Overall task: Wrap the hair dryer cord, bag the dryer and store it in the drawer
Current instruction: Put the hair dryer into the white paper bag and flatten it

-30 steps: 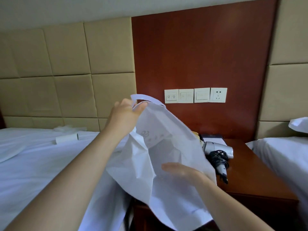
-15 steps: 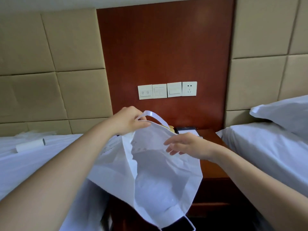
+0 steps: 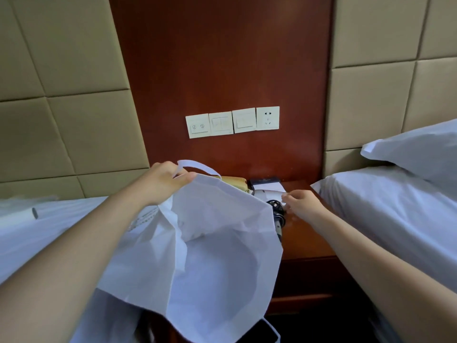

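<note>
My left hand [image 3: 165, 184] pinches the rim of the white fabric tote bag [image 3: 222, 243], mouth held wide. My right hand [image 3: 305, 205], fingers loosely bent, is at the pale hair dryer [image 3: 278, 220] with its wound black cord [image 3: 276, 206], half hidden just beyond my fingertips; gripping or not, I can't tell. I'd take the body with the coil pinned, then lower it straight in.

nightstand [image 3: 304, 241]: centre, far, between the two beds.
left bed [image 3: 49, 233]: left; roll [image 3: 19, 215] on it.
right bed [image 3: 395, 209]: right; pillow [image 3: 420, 149] at its far end.
bag [image 3: 210, 243]: near, before the nightstand, hanging from the left hand [image 3: 163, 181].
hair dryer [image 3: 278, 211]: on the nightstand, behind the bag's right edge.
right hand [image 3: 301, 204]: just right of the hair dryer.
switch plates [image 3: 232, 122]: on the wall above.
</note>
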A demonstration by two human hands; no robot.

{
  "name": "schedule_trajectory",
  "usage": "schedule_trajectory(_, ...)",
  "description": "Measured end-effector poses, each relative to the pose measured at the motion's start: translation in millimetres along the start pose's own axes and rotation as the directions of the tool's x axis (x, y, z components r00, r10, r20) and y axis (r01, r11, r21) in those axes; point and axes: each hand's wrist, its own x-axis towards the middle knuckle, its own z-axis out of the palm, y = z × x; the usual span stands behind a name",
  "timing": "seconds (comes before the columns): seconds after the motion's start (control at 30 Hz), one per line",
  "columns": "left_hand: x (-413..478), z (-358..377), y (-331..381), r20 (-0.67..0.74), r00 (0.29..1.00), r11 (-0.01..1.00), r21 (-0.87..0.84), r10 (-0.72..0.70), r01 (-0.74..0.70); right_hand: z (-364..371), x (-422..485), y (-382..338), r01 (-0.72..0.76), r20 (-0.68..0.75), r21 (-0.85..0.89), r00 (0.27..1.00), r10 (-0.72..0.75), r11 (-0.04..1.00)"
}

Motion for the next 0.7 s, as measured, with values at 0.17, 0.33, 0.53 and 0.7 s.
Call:
schedule_trajectory(0.17,-1,-2,-17,0.032,0.996,0.996,0.02,-0.083,0.083,28,18,10,-0.144,-0.009,-0.192,0.989,0.145,0.971)
schedule_trajectory(0.33,-2,-2,-23,0.049,0.992,0.993,-0.012,-0.115,0.116,57,27,14,-0.263,-0.018,-0.19,0.964,0.265,0.946)
schedule_trajectory(0.53,-6,3,-26,0.02,0.991,0.989,-0.049,-0.136,0.137,69,31,16,-0.246,-0.105,-0.272,0.969,0.225,0.93)
schedule_trajectory(0.7,-8,1,-24,0.016,0.988,0.987,-0.052,-0.154,0.155,67,36,14,-0.255,-0.126,-0.211,0.964,0.232,0.944)
